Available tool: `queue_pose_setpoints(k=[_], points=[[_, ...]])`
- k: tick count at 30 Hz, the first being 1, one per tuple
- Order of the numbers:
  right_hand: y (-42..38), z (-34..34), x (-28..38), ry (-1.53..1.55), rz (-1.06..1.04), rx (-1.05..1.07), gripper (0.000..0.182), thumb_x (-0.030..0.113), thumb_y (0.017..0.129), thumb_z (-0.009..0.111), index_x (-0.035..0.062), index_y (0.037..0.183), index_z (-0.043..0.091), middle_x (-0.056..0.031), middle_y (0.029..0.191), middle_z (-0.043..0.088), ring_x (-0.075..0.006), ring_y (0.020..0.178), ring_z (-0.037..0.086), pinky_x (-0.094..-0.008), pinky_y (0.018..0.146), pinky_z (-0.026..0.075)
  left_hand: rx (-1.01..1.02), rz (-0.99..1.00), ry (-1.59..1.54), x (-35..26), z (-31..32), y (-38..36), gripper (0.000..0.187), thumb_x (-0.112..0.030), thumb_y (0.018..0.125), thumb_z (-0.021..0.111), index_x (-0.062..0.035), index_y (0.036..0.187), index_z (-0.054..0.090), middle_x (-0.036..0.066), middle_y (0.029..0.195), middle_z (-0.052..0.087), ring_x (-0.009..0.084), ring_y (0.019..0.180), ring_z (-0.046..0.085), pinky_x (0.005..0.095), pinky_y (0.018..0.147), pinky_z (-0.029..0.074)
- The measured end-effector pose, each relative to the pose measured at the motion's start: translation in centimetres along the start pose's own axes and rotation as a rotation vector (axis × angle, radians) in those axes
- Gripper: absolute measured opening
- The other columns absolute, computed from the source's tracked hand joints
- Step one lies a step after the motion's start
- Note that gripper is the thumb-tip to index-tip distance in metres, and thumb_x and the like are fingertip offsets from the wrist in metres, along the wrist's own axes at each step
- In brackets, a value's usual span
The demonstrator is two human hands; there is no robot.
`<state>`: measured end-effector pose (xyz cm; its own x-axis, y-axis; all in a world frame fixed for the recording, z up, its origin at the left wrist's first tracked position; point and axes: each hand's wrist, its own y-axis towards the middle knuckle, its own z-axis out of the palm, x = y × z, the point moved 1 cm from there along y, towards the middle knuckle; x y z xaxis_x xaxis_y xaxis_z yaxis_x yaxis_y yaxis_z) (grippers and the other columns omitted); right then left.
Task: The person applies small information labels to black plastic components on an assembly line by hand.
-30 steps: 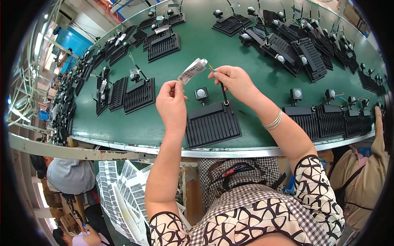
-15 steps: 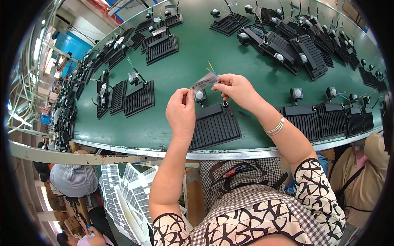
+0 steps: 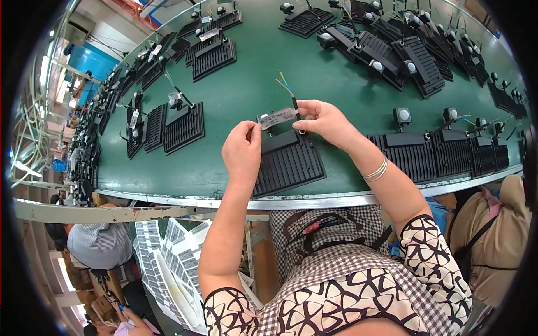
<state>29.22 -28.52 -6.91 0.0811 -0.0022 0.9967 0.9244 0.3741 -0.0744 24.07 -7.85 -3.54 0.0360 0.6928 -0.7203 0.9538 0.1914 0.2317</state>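
Note:
A black finned floodlight (image 3: 290, 166) lies before me near the table's front edge, its sensor partly hidden behind a printed label (image 3: 278, 119). My left hand (image 3: 242, 152) pinches the label's left end between thumb and fingertips. At the label's other end, my right hand (image 3: 326, 123) closes thumb and fingers around the floodlight's black cable (image 3: 295, 104) and the label there. Bare coloured wires (image 3: 284, 84) stick up from the cable above my right fingertips. The label stretches nearly level between both hands, against the cable.
Finned floodlights (image 3: 184, 127) with tagged cables lie to the left, and more (image 3: 402, 157) line the front edge on the right. A pile of them (image 3: 386, 56) covers the far right. Printed label sheets (image 3: 171, 269) hang below the table edge (image 3: 168, 200). Other people sit at both sides.
The label has gone from slanting to nearly level. The cable now stands more upright, with its wires higher above my right hand. Both hands keep their hold.

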Motion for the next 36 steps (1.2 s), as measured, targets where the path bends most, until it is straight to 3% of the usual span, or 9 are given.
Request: queue_pose_setpoints(k=[4, 10, 15, 19, 25, 28, 29, 33, 36], points=[[-0.2, 0.5, 1.1, -0.084, 0.016, -0.020, 0.055, 0.014, 0.081, 0.076, -0.0077, 0.127, 0.056, -0.0124, 0.112, 0.066, -0.0131, 0.092, 0.062, -0.0265, 0.083, 0.051, -0.029, 0.096, 0.022, 1.2, 0.1, 0.1, 0.017, -0.017, 0.093, 0.063, -0.0009, 0.087, 0.064, 0.002, 0.069, 0.059, 0.0091, 0.056, 0.053, 0.0259, 0.054, 0.043], [0.6, 0.5, 0.8, 0.027, 0.037, -0.056, 0.034, 0.018, 0.085, 0.074, -0.0031, 0.110, 0.068, -0.0069, 0.098, 0.069, -0.0110, 0.087, 0.061, -0.0252, 0.080, 0.049, -0.018, 0.059, -0.001, 0.9, 0.0, 0.0, 0.017, -0.017, 0.093, 0.063, -0.0010, 0.088, 0.065, 0.001, 0.069, 0.059, 0.0087, 0.056, 0.053, 0.0252, 0.053, 0.043], [0.5, 0.3, 1.1, -0.007, 0.018, -0.089, 0.028, 0.017, 0.087, 0.072, -0.0030, 0.107, 0.069, -0.0065, 0.097, 0.069, -0.0116, 0.091, 0.062, -0.0256, 0.084, 0.048, 0.022, -0.031, -0.020, 0.3, -0.2, 0.1, 0.016, -0.018, 0.090, 0.064, -0.0018, 0.087, 0.064, 0.007, 0.073, 0.060, 0.0193, 0.063, 0.055, 0.0327, 0.062, 0.044], [0.5, 0.4, 0.3, -0.035, -0.048, -0.152, 0.027, 0.021, 0.087, 0.070, -0.0019, 0.101, 0.071, -0.0048, 0.085, 0.070, -0.0092, 0.077, 0.061, -0.0244, 0.071, 0.048, 0.021, -0.027, -0.028, 0.4, -0.1, 0.1, 0.017, -0.018, 0.090, 0.064, -0.0018, 0.086, 0.064, 0.007, 0.072, 0.060, 0.0195, 0.063, 0.056, 0.0330, 0.062, 0.045], [0.1, 1.1, -0.1, 0.073, -0.059, -0.250, 0.023, 0.017, 0.091, 0.066, -0.0031, 0.101, 0.066, -0.0064, 0.090, 0.069, -0.0113, 0.080, 0.064, -0.0237, 0.074, 0.049, -0.122, 0.159, 0.141, 0.8, -0.6, 0.7, 0.018, -0.018, 0.090, 0.064, -0.0010, 0.085, 0.064, 0.008, 0.069, 0.059, 0.0197, 0.062, 0.055, 0.0338, 0.061, 0.044], [0.8, 0.1, -1.1, 0.293, -0.075, -0.246, 0.020, 0.016, 0.093, 0.064, -0.0021, 0.102, 0.062, -0.0069, 0.094, 0.067, -0.0136, 0.085, 0.065, -0.0243, 0.079, 0.049, -0.188, -0.072, 0.086, 4.9, -3.6, 2.4, 0.021, -0.020, 0.090, 0.063, 0.0002, 0.083, 0.063, 0.005, 0.066, 0.058, 0.0159, 0.057, 0.054, 0.0333, 0.056, 0.044], [0.6, 0.4, -0.7, 0.291, -0.074, -0.224, 0.019, 0.015, 0.094, 0.063, -0.0016, 0.102, 0.062, -0.0069, 0.095, 0.067, -0.0141, 0.085, 0.066, -0.0245, 0.079, 0.049, -0.123, -0.128, -0.109, 5.4, -4.2, 2.2, 0.023, -0.023, 0.092, 0.063, 0.0004, 0.090, 0.065, 0.002, 0.069, 0.057, 0.0093, 0.054, 0.051, 0.0278, 0.048, 0.040], [0.3, 1.5, -0.1, 0.322, -0.057, -0.188, 0.016, 0.014, 0.095, 0.062, -0.0007, 0.102, 0.062, -0.0065, 0.094, 0.066, -0.0146, 0.086, 0.066, -0.0248, 0.080, 0.049, 0.204, -0.399, -0.646, 1.1, -3.1, 1.2, 0.033, -0.024, 0.092, 0.067, 0.0003, 0.113, 0.061, -0.003, 0.073, 0.052, 0.0025, 0.053, 0.044, 0.0187, 0.044, 0.035], [0.1, 1.7, -0.3, 0.340, -0.070, -0.175, 0.016, 0.014, 0.095, 0.062, -0.0007, 0.102, 0.062, -0.0065, 0.095, 0.067, -0.0140, 0.086, 0.066, -0.0244, 0.081, 0.050, 0.297, -0.338, -0.661, 0.5, -1.2, 1.3, 0.034, -0.023, 0.090, 0.069, -0.0001, 0.114, 0.060, -0.003, 0.073, 0.051, 0.0028, 0.053, 0.043, 0.0179, 0.043, 0.032]])
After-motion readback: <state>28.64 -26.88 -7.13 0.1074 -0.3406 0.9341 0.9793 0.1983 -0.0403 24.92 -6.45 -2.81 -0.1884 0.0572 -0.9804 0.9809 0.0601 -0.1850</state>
